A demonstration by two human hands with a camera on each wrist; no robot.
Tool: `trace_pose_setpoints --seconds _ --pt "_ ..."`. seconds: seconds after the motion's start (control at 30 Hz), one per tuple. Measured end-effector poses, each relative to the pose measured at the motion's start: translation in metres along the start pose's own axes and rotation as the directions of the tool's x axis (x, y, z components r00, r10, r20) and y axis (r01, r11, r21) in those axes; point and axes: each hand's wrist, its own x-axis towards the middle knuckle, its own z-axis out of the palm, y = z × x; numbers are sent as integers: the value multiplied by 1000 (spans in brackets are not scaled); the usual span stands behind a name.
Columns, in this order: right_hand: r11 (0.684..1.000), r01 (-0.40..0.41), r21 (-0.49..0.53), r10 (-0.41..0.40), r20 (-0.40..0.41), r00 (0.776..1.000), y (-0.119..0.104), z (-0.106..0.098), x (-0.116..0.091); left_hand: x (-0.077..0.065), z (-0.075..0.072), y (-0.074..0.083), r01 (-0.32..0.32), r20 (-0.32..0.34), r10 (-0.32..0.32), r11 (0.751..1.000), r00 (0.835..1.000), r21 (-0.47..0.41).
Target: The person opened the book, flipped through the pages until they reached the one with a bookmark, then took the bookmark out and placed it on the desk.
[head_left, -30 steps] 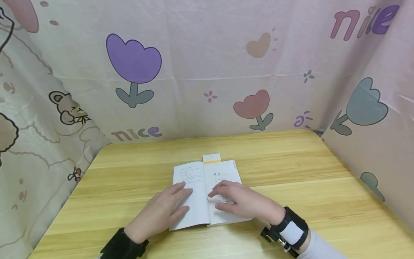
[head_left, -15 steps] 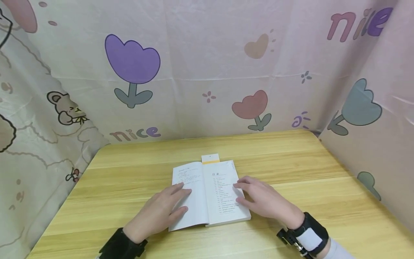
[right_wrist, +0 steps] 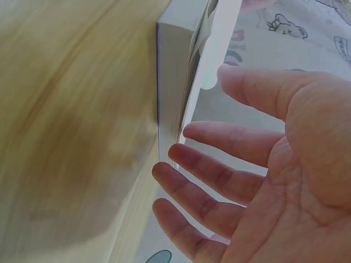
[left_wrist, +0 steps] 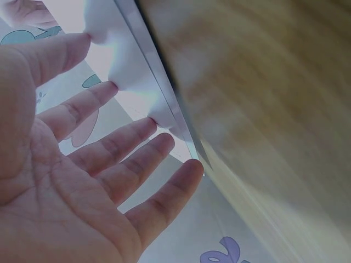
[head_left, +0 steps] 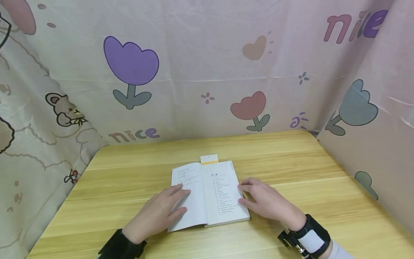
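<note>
Yellow wood grain covers the table (head_left: 97,187) I am watching from my end, and a white-paged book (head_left: 205,194) lies spread on it, between the left and right edges and nearer the middle than the far edge. A white tab (head_left: 208,158) with a yellow band pokes out past the top of the book, towards the table's far edge.

I see the left hand (head_left: 158,212) resting on the left page (head_left: 194,212), fingers straight and spread; the left wrist view shows fingertips against the paper, with nothing gripped. The right hand (head_left: 268,199) is at the book's side that faces the table's right edge, its fingers loose and slightly bent, holding nothing — whether the thumb and index finger touch the paper there, I cannot tell. My right wrist view shows the thick block of pages standing on the wood just beside those fingertips.

The right page (head_left: 223,190) carries a short heading over a column of printed lines, too small for me to read; the left page has a few lines near its top. Black straps circle both wrists, the right strap (head_left: 312,233) bearing a pale patch. Beyond the table's far edge hangs a pinkish cloth (head_left: 187,46) — printed with a purple tulip (head_left: 130,66) and a red flower (head_left: 248,107).
</note>
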Motion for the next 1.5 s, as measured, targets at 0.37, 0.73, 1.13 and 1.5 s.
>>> trace_pose_setpoints --seconds 0.37,0.73,1.13,1.5 --pt "999 -28 -32 28 -1 1000 5 5 0 -1 2 -1 -6 -6 6 1000 1000 0" --pt "999 -44 -29 44 14 999 3 4 -1 -2 2 1 10 15 -10 1000 1000 -10" --pt "998 -30 -50 29 -31 999 -2 -2 -4 -2 1 2 0 6 0 1000 1000 -2" --pt "1000 7 -12 -7 -63 998 -6 -8 -6 -1 0 2 5 8 -5 1000 1000 -5"
